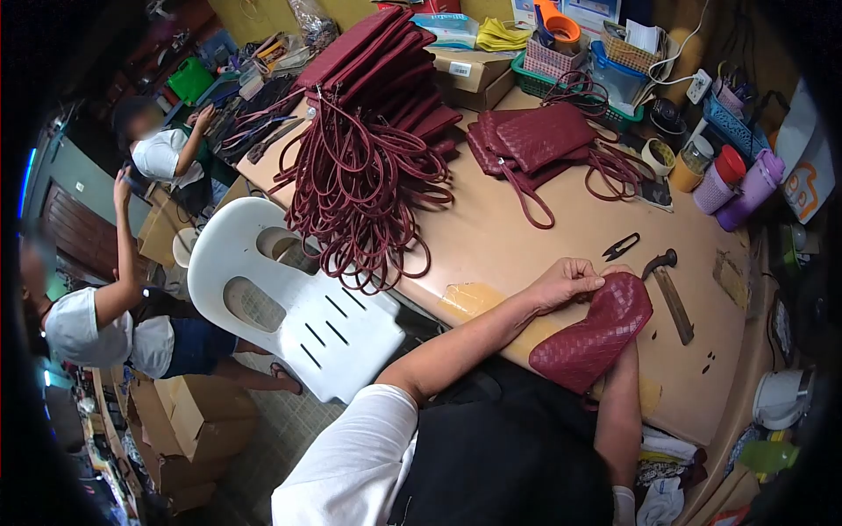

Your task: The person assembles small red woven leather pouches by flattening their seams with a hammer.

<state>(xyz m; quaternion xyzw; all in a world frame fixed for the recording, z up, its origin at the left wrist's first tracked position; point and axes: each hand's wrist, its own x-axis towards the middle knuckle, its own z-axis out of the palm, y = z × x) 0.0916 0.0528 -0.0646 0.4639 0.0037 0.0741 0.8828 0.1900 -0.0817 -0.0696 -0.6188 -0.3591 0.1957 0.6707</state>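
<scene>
A burgundy woven-pattern pouch [596,337] is held over the table's near edge. My left hand [568,284] pinches its upper edge between thumb and fingers. Behind the pouch, my right hand [625,355] supports it from the right; most of its fingers are hidden by the material. Just beyond the hands lies a small pair of thread snips [621,246]. To the right of the pouch rests a hammer [670,298] with a wooden handle.
Stacked burgundy pouches [377,61] with dangling straps [360,184] fill the table's left side. More pouches [539,140] lie farther back. Baskets [561,66] and a purple tumbler [754,184] line the far edge. A white chair [289,298] stands left; two people are beyond it.
</scene>
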